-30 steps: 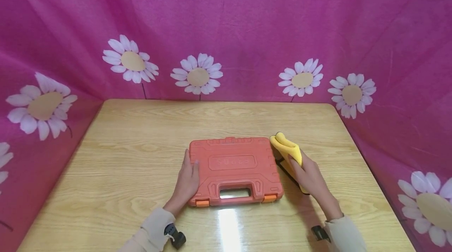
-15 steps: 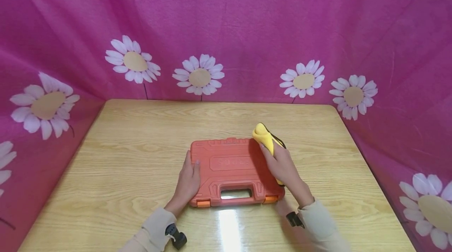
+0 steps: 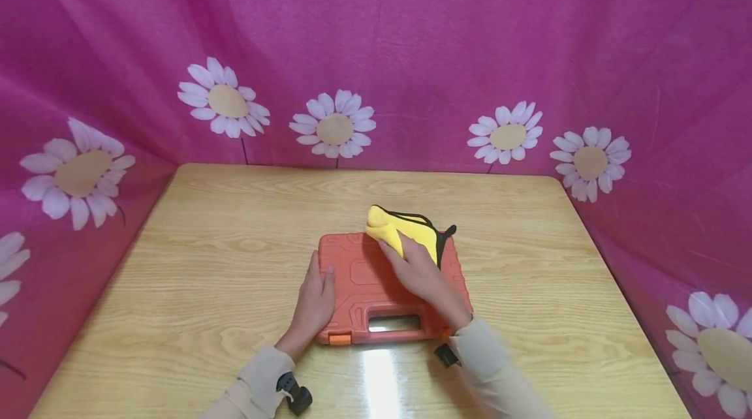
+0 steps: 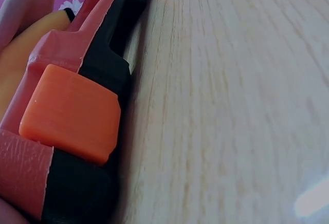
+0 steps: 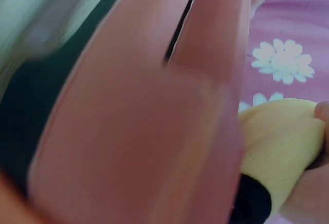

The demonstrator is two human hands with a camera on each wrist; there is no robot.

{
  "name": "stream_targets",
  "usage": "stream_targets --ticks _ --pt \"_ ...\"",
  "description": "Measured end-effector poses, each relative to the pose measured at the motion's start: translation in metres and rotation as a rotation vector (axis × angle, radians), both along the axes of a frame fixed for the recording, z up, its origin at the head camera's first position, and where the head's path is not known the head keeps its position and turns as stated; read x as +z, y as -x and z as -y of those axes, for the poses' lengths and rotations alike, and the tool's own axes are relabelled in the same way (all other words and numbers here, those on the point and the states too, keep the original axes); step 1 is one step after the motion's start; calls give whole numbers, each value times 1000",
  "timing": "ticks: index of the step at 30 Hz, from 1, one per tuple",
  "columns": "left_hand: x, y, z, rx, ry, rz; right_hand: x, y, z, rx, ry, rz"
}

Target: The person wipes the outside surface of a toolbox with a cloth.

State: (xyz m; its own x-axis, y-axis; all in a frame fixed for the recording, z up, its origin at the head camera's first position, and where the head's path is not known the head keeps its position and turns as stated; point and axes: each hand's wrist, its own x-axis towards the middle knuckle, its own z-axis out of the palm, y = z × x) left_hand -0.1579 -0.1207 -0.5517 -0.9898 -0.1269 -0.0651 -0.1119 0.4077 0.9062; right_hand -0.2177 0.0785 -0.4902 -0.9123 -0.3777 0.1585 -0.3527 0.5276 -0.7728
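Observation:
A red plastic tool case (image 3: 365, 273) lies flat on the wooden table, its handle and orange latches toward me. My left hand (image 3: 313, 301) grips its left side, thumb on the lid and fingers along the edge. In my right hand (image 3: 418, 270) is a bunched yellow cloth (image 3: 412, 228) with black edging, over the upper middle of the lid. It hides part of the raised panel. The left wrist view shows an orange latch (image 4: 72, 113) up close, above the case's black lower half. At the right of the right wrist view, fingers (image 5: 307, 198) hold the cloth.
The wooden table (image 3: 235, 210) reaches back to a magenta curtain (image 3: 411, 34) printed with white daisies, which also hangs at both sides. A bright light reflection falls on the tabletop just in front of the case. Each wrist bears a black strap-on camera.
My right hand has carried the cloth leftward, from the case's right side across to the upper middle of the lid. The left hand and the case have stayed in place.

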Motion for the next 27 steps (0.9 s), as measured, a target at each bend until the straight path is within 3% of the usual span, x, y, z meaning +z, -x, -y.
stream_targets --ticks 10,18,22,27 --pt "-1 1 2 -24 -20 -41 0 3 43 153 -71 36" --pt "-5 2 0 -7 42 -123 -5 -1 73 258 -354 5" --pt "-6 1 0 -15 43 -110 -5 -6 78 264 -509 -38" --pt "-4 -1 1 -23 17 -86 -6 -12 80 241 -610 -75"
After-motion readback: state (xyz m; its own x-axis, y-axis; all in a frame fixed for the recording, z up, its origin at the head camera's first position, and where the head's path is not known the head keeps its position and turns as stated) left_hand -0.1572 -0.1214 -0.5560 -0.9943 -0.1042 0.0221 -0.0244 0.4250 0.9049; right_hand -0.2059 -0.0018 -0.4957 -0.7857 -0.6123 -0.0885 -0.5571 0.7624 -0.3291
